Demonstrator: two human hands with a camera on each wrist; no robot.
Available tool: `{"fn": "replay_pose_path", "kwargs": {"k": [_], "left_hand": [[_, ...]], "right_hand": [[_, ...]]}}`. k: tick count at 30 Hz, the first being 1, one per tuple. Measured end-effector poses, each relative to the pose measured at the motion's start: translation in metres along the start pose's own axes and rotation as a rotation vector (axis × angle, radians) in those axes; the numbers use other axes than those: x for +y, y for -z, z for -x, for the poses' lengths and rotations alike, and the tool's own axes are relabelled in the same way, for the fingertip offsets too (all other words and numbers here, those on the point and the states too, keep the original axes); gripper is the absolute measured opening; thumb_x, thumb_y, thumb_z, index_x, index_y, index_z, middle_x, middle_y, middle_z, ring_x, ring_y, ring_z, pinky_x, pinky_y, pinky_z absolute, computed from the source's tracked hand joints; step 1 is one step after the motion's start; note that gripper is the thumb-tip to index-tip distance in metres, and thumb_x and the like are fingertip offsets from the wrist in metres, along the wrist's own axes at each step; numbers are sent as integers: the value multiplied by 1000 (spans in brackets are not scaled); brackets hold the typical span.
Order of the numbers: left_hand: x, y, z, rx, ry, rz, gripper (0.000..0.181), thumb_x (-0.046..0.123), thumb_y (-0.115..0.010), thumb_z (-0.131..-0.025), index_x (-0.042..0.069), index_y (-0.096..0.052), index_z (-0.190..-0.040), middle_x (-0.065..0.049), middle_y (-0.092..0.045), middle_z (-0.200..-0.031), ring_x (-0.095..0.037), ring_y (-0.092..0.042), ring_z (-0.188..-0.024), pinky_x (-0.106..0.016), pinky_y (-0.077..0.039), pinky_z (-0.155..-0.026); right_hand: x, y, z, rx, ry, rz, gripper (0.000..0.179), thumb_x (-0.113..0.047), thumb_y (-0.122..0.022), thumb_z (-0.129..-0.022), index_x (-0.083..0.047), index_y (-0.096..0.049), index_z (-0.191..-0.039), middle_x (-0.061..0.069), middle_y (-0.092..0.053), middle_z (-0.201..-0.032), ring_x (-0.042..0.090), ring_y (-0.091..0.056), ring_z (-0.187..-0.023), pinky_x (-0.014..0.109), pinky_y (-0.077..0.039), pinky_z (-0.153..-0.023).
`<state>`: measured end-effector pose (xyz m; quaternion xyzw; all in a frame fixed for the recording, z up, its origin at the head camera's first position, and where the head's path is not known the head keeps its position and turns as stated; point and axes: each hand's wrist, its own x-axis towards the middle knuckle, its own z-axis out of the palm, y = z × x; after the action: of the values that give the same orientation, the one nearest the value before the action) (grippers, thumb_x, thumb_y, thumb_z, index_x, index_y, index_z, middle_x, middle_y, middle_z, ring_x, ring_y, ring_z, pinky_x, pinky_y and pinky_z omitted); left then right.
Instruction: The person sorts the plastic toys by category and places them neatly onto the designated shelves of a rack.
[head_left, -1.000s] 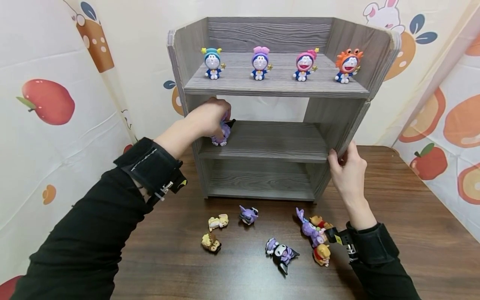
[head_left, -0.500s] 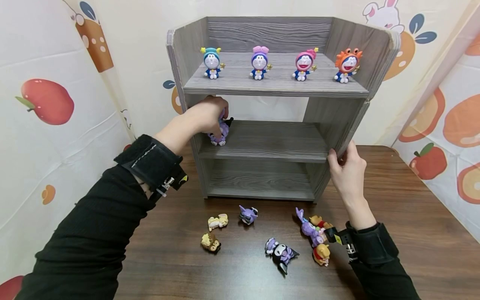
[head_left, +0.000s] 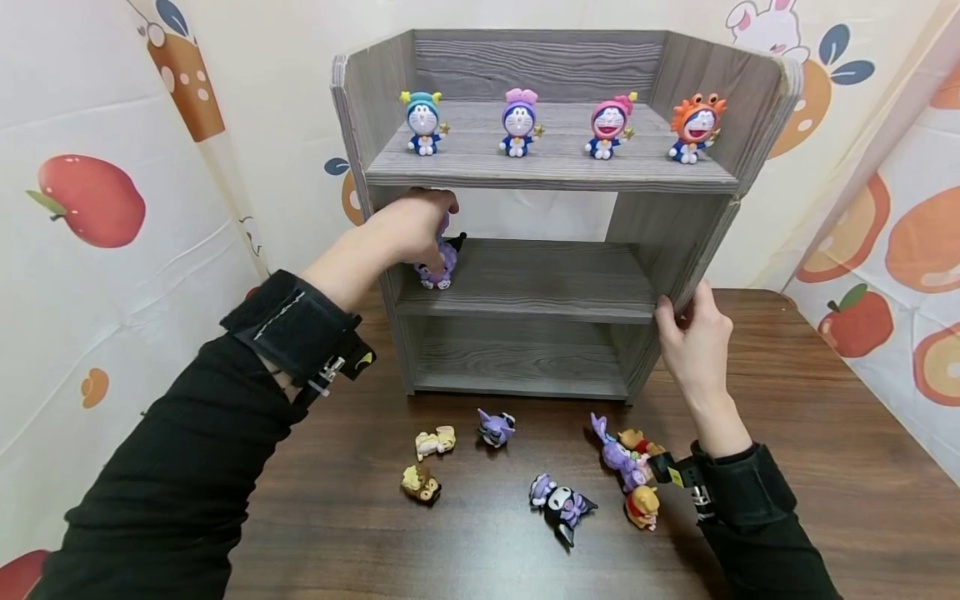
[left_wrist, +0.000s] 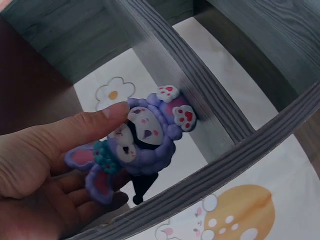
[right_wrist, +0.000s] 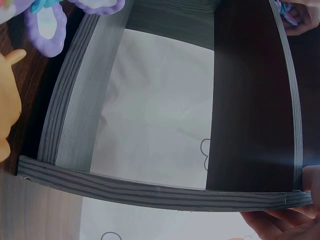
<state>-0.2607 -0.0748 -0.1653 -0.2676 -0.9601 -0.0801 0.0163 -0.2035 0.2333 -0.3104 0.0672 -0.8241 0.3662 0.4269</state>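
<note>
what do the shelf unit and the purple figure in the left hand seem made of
Shelf unit: probably wood or wood-look board, mostly matte grey, given its streaky grain. Purple figure: likely moulded plastic or vinyl, smooth, given its rounded bumps and crisp paw markings.

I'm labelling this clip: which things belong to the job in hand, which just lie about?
In the job, apparently:
held figure, in the left hand
shelf, gripped by the right hand

Lying or standing about:
hooded figures, on the top level
loose figures, on the table
</note>
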Motion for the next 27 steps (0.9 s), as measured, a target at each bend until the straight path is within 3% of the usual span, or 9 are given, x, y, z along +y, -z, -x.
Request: {"fn": "replay_pose_path", "kwargs": {"k": [7,12,15,19,22,27], "left_hand": [[7,1,13,82,25,18,63,10,-73,-70,-6,-43,-124,-19,-46,-124,-29,-44,-112,-37,-33,-95],[17,-5,31,203,12,13,54,14,-69,-76,-5,-46,-121,-19,-51,-113,-28,-47,-104,-37,-38,-88],[25,-14,45,311,-58,25,49,16,-67,-78,-4,-48,-118,-17,-49,-110,-27,-47,-101,-36,-39,-87],[39,-35,63,433,-215,38,42,15,-66,-79,-4,-52,-113,-14,-51,-110,-24,-49,-100,-32,-40,-87],[48,-53,73,440,-311,24,38,16,-66,-79,-2,-54,-110,-12,-53,-108,-22,-52,-97,-30,-42,-85],[55,-84,82,371,-403,-16,34,17,-67,-78,0,-57,-106,-9,-55,-103,-20,-54,-93,-30,-44,-81]], "right_hand": [[0,0,0,-7,-1,-13,29,-4,-49,-85,4,-49,-113,26,-60,-92,34,-60,-82,1,-33,-55],[0,0,-1,-4,6,-15,29,-4,-49,-85,4,-49,-113,26,-61,-91,34,-60,-80,1,-33,-54],[0,0,-1,-1,6,-13,30,-4,-49,-85,4,-50,-113,26,-61,-91,34,-60,-79,1,-32,-53],[0,0,-1,-3,0,-17,30,-4,-49,-85,4,-49,-114,26,-61,-92,34,-60,-81,1,-33,-55],[0,1,-1,-5,-3,-17,30,-4,-49,-85,4,-49,-114,26,-60,-93,35,-60,-82,1,-33,-56],[0,1,0,-7,-7,-14,31,-4,-48,-85,4,-49,-115,26,-60,-93,33,-60,-81,1,-33,-54]]}}
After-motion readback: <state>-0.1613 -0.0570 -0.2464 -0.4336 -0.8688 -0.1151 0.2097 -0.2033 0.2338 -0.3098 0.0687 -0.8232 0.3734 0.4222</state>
